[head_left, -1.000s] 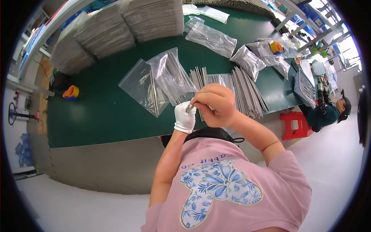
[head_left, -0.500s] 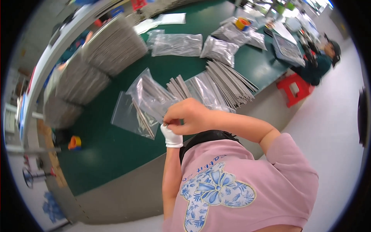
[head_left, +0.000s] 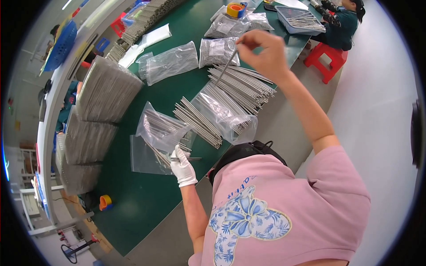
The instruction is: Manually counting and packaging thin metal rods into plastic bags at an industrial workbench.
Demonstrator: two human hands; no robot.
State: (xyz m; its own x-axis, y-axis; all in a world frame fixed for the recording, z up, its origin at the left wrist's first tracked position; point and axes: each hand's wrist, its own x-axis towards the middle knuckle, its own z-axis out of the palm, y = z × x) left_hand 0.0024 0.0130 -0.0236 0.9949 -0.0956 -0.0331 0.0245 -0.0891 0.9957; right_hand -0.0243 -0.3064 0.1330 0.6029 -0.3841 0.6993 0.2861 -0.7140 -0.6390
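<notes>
My left hand [head_left: 183,169], in a white glove, is closed on a thin metal rod [head_left: 193,158] near the table's front edge. Up and to the right, my bare right hand [head_left: 268,55] pinches the upper end of another metal rod [head_left: 227,66]. That rod slants down toward a large pile of loose rods [head_left: 248,88]. Beside the pile lies a clear bag of rods [head_left: 217,99], and a smaller loose bunch of rods [head_left: 197,122] sits to its left. Next to my left hand, another clear bag with rods [head_left: 162,122] lies partly over a flat clear bag [head_left: 141,155].
Stacked wrapped bundles [head_left: 106,88] line the table's left side. Farther back are an empty-looking clear bag [head_left: 173,64], filled bags [head_left: 218,51] and a tape roll [head_left: 235,9]. At the right, a person [head_left: 341,26] sits by a blue tray [head_left: 299,29] on a red stool [head_left: 327,62].
My hands have parted. The right one has moved up and right, now with a rod in its pinch; the left one shows a rod in its grip. The whole view has shifted.
</notes>
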